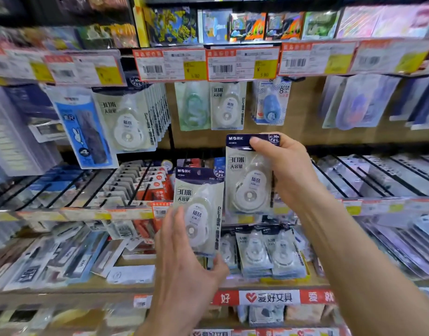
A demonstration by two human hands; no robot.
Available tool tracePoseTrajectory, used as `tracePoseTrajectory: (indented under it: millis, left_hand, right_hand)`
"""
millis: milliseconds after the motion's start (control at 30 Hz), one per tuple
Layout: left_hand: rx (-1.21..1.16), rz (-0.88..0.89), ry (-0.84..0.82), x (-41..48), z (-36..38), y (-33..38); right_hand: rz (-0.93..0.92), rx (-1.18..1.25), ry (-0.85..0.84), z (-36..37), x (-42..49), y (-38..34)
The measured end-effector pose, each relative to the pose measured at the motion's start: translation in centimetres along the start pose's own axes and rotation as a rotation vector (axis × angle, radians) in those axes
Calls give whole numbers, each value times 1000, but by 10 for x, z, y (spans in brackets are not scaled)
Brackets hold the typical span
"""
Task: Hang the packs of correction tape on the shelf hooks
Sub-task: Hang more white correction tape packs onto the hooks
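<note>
My right hand holds one white correction tape pack with a dark blue header, thumb over its top edge, raised in front of the shelf. Lower and to the left, my left hand holds a second identical pack, fingers along its left side and thumb under its bottom corner. Above, one matching pack hangs on a hook beside a green-tinted pack. A thick row of the same packs hangs on a hook further left.
Price labels run along the shelf edge above the hooks. A blue tape pack hangs to the right. A yellow box on the lower shelf holds several more tape packs. Black hook rods carry other stationery at mid height.
</note>
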State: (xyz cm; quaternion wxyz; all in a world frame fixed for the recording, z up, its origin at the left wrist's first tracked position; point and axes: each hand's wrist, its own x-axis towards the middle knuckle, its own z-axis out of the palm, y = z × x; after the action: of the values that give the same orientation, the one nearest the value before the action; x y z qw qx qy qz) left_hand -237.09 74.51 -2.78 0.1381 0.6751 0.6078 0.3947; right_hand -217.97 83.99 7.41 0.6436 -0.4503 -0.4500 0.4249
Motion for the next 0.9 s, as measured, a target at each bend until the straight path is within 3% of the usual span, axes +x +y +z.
tracePoseTrajectory:
  millis: [367, 900]
  left_hand:
    - [27, -44, 39, 24, 4, -8]
    - [61, -13, 66, 24, 1, -14]
  right_hand:
    - [-259, 107, -50, 37, 64, -38]
    - [-286, 150, -33, 43, 60, -48]
